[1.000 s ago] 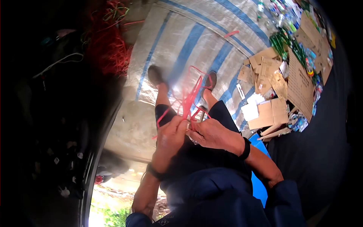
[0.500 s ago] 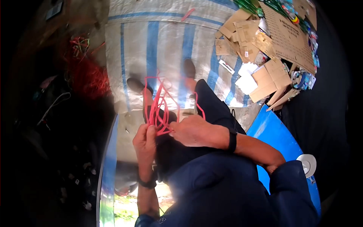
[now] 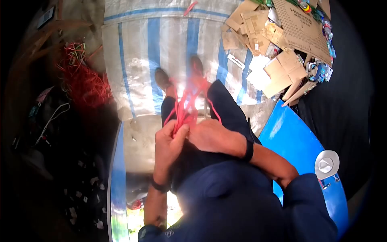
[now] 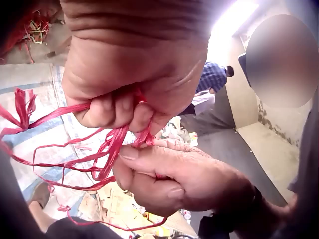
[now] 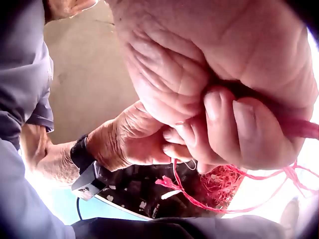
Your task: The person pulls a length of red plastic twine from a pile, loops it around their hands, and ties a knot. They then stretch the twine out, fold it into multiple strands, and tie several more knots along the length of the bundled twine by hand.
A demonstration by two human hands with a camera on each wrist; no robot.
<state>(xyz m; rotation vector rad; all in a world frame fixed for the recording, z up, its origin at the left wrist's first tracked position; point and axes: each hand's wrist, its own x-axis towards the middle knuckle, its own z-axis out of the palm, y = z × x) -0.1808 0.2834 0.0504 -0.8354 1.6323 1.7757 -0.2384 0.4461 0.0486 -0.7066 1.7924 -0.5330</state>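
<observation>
Looped strands of red plastic twine [image 3: 184, 105] hang from both hands, over the person's lap. My left hand [image 3: 168, 141] grips the bunched twine; in the left wrist view its fingers [image 4: 117, 110] are curled round the strands. Close against it, my right hand [image 3: 215, 136] holds the twine too. Thumb and curled fingers of the right hand [image 4: 172, 177] pinch strands just under the left hand. In the right wrist view, a band of twine [image 5: 301, 128] passes out of the right palm, and a loose end [image 5: 171, 185] dangles below the left hand.
A tangled heap of red twine [image 3: 86, 86] lies at the left. A striped sheet [image 3: 137, 48] spreads under the feet. Flattened cardboard [image 3: 304, 30] and bottles are piled at upper right. A white hat [image 3: 327, 164] rests on the blue panel [image 3: 288, 133]. Another person [image 4: 214, 75] is in the background.
Half a second ago the twine loops fanned out above the left hand; now they are bunched between the hands. The left hand has moved right, closer to the right hand. The head view has shifted.
</observation>
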